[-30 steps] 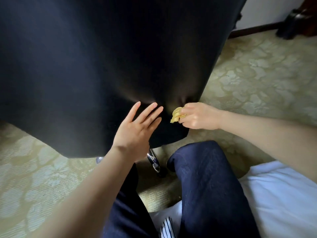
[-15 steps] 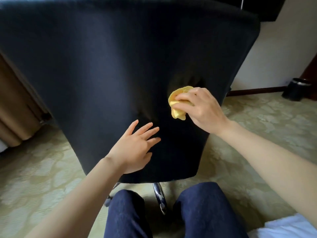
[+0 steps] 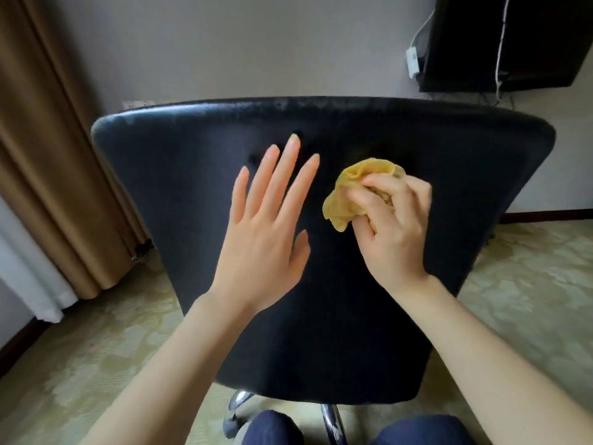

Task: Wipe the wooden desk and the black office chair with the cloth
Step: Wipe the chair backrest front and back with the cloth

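Right hand clenches the bunched cloth against the chair back to wipe — left hand, fingers straight and released, probably steadies it just beside.

Chair base mostly hidden under the backrest

Matt black leather-like chair back, crumpled soft yellow cloth, shiny chromed metal legs, patterned carpet
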The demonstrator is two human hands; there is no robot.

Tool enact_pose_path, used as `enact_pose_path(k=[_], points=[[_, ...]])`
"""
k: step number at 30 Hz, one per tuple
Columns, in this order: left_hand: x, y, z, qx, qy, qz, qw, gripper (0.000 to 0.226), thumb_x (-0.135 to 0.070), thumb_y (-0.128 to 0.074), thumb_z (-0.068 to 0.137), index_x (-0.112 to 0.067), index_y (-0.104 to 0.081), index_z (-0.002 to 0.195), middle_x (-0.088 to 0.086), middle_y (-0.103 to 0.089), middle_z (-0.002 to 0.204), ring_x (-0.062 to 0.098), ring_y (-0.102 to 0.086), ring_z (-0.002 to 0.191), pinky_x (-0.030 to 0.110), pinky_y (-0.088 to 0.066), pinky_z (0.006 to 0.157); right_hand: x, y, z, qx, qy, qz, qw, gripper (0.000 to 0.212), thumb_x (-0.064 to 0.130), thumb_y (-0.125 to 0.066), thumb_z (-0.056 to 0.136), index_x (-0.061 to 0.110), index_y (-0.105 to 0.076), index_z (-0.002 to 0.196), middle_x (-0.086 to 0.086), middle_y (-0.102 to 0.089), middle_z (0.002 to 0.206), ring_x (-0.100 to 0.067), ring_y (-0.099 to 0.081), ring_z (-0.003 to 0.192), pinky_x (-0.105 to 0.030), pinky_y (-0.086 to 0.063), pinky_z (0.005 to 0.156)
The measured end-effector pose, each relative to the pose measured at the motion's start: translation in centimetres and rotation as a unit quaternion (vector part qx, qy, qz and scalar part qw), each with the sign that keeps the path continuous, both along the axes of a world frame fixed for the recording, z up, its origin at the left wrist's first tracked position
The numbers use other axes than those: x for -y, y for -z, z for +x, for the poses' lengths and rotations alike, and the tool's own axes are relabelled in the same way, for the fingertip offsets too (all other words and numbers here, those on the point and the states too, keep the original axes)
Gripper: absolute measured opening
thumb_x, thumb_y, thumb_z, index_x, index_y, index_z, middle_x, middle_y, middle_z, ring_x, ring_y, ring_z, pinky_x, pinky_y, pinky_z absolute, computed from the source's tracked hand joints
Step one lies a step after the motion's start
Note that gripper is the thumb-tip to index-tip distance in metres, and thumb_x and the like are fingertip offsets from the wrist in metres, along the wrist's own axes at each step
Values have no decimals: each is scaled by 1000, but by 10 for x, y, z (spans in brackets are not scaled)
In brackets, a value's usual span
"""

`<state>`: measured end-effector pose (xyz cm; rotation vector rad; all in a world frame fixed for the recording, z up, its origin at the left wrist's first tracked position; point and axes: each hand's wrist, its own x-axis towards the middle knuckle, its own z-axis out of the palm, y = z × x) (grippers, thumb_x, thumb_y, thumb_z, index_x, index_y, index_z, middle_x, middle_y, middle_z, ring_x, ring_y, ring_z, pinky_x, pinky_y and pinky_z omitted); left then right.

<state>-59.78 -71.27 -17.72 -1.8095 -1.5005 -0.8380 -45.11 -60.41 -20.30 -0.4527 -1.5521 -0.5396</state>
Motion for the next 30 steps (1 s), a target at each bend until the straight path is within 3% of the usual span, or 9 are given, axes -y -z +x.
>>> enact_pose_path(k=[3,5,7,12,16,20,23,27,30], points=[[-11,-27,15,-5,-47,42,998,88,-17,-62,76,-10,-15,151,16,-11,158,31,-1,146,49,0,116,-3,20,-17,30,-11,8,999,30,16,-45,100,8,-72,92,-3,-55,107,-8,-43,109,-14,-34,95],[-16,-37,21,-11,-83,51,995,95,-14,-64,69,-8,-16,151,15,-11,159,32,-3,146,51,0,115,-6,45,-25,123,5,33,992,21,11,-44,98,17,-63,90,6,-49,102,-12,-46,99,-17,-36,85],[-18,-41,22,-21,-104,45,993,96,-13,-63,67,-8,-16,151,13,-12,159,31,-5,147,55,-2,114,-11,79,-26,207,-4,36,978,25,10,-45,97,22,-66,92,11,-49,102,-14,-47,92,-25,-37,74],[-18,-39,23,-41,-119,45,991,95,-17,-63,69,-5,-16,151,16,-18,157,35,-11,146,59,-7,113,-14,136,3,421,17,54,905,33,7,-44,96,24,-69,82,11,-65,91,-11,-57,91,-23,-44,81],[-19,-37,33,-7,-120,36,992,95,-19,-61,69,-2,-14,150,20,-16,157,39,-9,145,62,-6,112,-16,127,21,440,17,52,896,32,5,-47,96,21,-70,81,8,-65,89,-13,-59,85,-26,-48,73],[-17,-37,34,-3,-110,33,993,95,-18,-60,68,-1,-15,149,21,-16,156,39,-8,145,63,-6,112,-15,108,49,335,33,-3,942,26,3,-52,88,20,-65,102,5,-57,111,-19,-50,99,-31,-44,84],[-17,-38,37,6,-99,25,995,95,-21,-58,67,-1,-14,149,20,-14,157,38,-6,145,63,-5,112,-7,81,59,118,53,-122,984,23,15,-51,93,25,-64,109,10,-50,115,-19,-47,101,-32,-46,87],[-14,-40,39,27,-89,17,995,92,-23,-53,68,-3,-16,150,17,-15,157,35,-6,146,61,-4,112,7,47,57,-100,54,-200,973,29,-4,-50,84,6,-69,103,2,-47,115,-20,-41,105,-10,-30,97],[-11,-43,36,24,-77,20,997,90,-22,-53,67,-5,-19,149,15,-19,157,33,-9,146,62,-3,112,15,30,45,-225,7,-257,940,35,-15,-56,80,4,-64,107,4,-46,115,-16,-43,109,-6,-29,96]])
